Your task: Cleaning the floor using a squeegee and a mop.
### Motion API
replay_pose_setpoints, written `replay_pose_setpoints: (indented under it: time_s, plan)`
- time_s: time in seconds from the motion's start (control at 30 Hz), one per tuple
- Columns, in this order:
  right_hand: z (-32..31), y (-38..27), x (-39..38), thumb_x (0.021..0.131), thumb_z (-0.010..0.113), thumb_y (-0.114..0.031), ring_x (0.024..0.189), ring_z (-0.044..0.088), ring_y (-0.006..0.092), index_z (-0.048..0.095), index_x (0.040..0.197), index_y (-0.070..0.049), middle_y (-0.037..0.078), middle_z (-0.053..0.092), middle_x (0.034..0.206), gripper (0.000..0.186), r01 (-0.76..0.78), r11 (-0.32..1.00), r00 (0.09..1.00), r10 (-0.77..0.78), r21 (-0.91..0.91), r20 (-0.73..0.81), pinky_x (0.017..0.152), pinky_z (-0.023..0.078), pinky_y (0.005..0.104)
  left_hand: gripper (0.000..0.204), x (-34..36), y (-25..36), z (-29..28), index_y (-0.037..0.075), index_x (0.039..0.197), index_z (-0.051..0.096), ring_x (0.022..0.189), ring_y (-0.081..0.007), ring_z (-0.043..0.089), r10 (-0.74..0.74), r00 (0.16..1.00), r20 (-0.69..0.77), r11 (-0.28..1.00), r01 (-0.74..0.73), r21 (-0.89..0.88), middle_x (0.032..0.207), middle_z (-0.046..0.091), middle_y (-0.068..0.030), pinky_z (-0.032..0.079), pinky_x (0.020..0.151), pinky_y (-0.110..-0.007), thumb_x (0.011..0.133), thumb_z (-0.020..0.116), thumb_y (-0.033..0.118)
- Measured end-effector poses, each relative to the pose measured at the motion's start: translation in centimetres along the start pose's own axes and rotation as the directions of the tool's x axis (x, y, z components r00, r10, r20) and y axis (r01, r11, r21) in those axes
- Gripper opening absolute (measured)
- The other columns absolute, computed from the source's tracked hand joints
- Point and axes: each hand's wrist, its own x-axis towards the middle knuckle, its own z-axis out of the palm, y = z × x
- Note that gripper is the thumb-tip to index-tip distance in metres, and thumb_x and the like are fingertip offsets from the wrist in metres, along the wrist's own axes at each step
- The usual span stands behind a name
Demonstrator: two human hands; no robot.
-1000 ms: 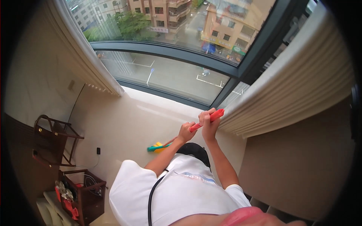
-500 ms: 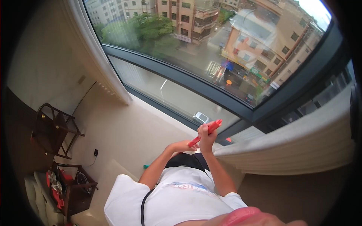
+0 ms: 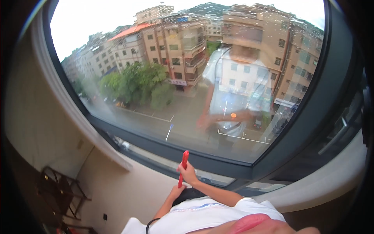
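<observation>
Slim, red, plastic-looking rod (image 3: 184, 160) is held before the dark-framed glass window (image 3: 187, 105). Right hand (image 3: 188, 174) clamps its upper part, left hand (image 3: 177, 192) its lower; spaced grips presumably add leverage.

Over by the left edge of this pale floor (image 3: 117, 193) stands dark wooden furniture (image 3: 58, 191); further in, a small black box (image 3: 105, 217).

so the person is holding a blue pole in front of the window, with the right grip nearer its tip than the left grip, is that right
Not quite: the head view shows a red pole, not a blue one. It is held in front of the window, with the right grip nearer its tip than the left grip.
</observation>
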Motion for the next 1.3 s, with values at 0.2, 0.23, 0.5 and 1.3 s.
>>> replay_pose_setpoints:
  time_s: [0.2,0.23,0.5,1.3]
  plan:
    - [-1.4,7.0,2.8,0.092,0.054,-0.030,0.098,0.060,0.0192,0.059,0.111,-0.001,0.011,0.065,0.102,0.035,-0.051,0.980,0.938,0.112,-0.190,0.327,0.086,0.045,0.0316,0.033,3.2,1.4,-3.5,-0.005,0.106,0.061,0.088,-0.0220,0.064,-0.149,0.987,-0.056,0.977,0.138,-0.160,0.092,0.067,-0.0158,0.050,0.078,-0.031,0.086,0.046,0.016]
    - [-2.1,8.2,2.8,0.090,0.052,-0.031,0.094,0.062,0.0242,0.060,0.110,-0.002,0.016,0.065,0.101,0.036,0.011,0.955,0.909,0.115,-0.298,0.401,0.084,0.047,0.0341,0.033,3.3,2.7,-4.2,-0.005,0.107,0.061,0.087,-0.0227,0.065,-0.224,0.972,-0.074,0.962,0.208,-0.179,0.091,0.067,-0.0165,0.050,0.077,-0.032,0.086,0.045,0.015]
    - [-3.1,10.5,1.9,0.089,0.045,-0.023,0.094,0.060,0.0355,0.061,0.104,0.001,0.022,0.062,0.101,0.033,0.117,0.826,0.801,0.249,-0.551,0.544,0.086,0.046,0.0401,0.032,6.5,-5.0,-4.6,0.015,0.092,0.071,0.087,-0.0274,0.065,-0.173,0.979,-0.106,0.923,0.199,0.330,0.085,0.069,-0.0113,0.049,0.078,-0.039,0.085,0.045,0.030]
    - [-1.9,14.9,-1.2,0.088,0.053,-0.029,0.114,0.050,0.0173,0.050,0.131,-0.009,0.007,0.054,0.124,0.047,-0.724,0.681,0.656,0.628,0.112,0.419,0.086,0.043,0.0282,0.030,3.5,-4.3,-6.1,0.001,0.091,0.062,0.069,-0.0193,0.062,-0.150,0.988,0.049,0.989,0.150,-0.009,0.073,0.065,-0.0105,0.048,0.064,-0.033,0.090,0.043,0.024]
